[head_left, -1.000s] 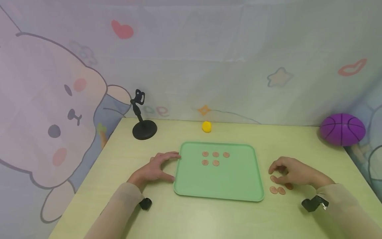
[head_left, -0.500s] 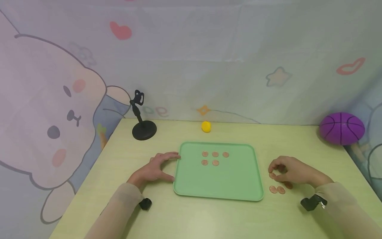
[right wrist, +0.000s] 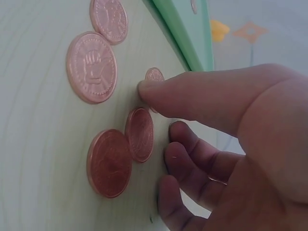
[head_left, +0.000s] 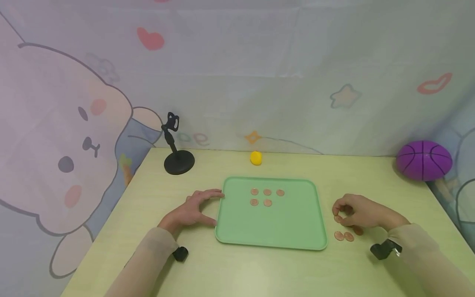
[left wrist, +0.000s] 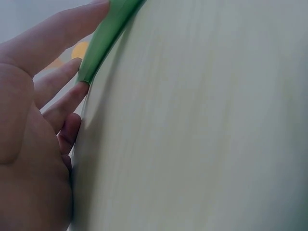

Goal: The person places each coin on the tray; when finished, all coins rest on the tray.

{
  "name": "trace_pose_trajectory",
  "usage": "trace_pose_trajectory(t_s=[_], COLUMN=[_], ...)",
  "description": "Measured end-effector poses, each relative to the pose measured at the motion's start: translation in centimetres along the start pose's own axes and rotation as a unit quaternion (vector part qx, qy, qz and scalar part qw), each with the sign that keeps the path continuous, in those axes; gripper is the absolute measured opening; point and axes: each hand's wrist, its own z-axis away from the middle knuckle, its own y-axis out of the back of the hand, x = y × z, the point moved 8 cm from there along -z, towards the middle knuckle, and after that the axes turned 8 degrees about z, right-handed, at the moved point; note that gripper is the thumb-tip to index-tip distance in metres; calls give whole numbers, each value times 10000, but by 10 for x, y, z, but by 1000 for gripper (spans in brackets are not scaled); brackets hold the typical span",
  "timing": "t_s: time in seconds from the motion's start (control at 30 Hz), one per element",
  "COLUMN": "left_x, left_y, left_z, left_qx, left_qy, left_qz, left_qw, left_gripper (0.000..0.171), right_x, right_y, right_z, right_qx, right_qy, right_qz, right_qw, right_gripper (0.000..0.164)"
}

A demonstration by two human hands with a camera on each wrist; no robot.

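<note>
My right hand [head_left: 359,212], to the right of the green tray [head_left: 272,229], pinches a copper-coloured coin [head_left: 338,219] low over the table between thumb and index finger. In the right wrist view the thumb covers part of that coin [right wrist: 155,74], and the other fingers curl loosely. Nearby lie two coins side by side [head_left: 339,236] and a darker pair [right wrist: 109,163] partly under the hand. My left hand [head_left: 188,210] spreads its fingers and thumb against the tray's left rim [left wrist: 103,45]. Inside the tray several coins form two rows, three in the far one [head_left: 267,192].
A black stand [head_left: 179,162] with a round base is at the table's back left. At the back middle sits a small yellow object [head_left: 256,158]. A purple ball [head_left: 424,160] rests at the back right corner, before a printed cloth backdrop [head_left: 237,82].
The right thumb and index finger have closed on the coin, and it has moved slightly away from the pair in front of it. The left hand and the tray hold still.
</note>
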Motion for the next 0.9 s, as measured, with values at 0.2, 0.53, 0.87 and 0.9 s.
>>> trace_pose_trajectory(t_s=[0.2,0.53,0.87,0.9], left_x=[-3,-4,-3,-2], left_y=[0,0,-1,-1], left_z=[-1,0,0,0], left_qx=[15,13,-16,-18], left_qy=[74,43,69,60], left_qz=[-5,-1,9,13], left_qw=[10000,10000,10000,10000], left_gripper=[82,82,82,82], right_x=[-1,-2,-8,-9], right_y=[-1,0,0,0], right_z=[-2,-1,0,0], right_qx=[-171,-57,-124,-144], right_qy=[84,-120,-100,-80], right_qz=[-162,-180,-245,-287], right_qw=[9997,9998,9996,9995], right_gripper=[7,12,10,11])
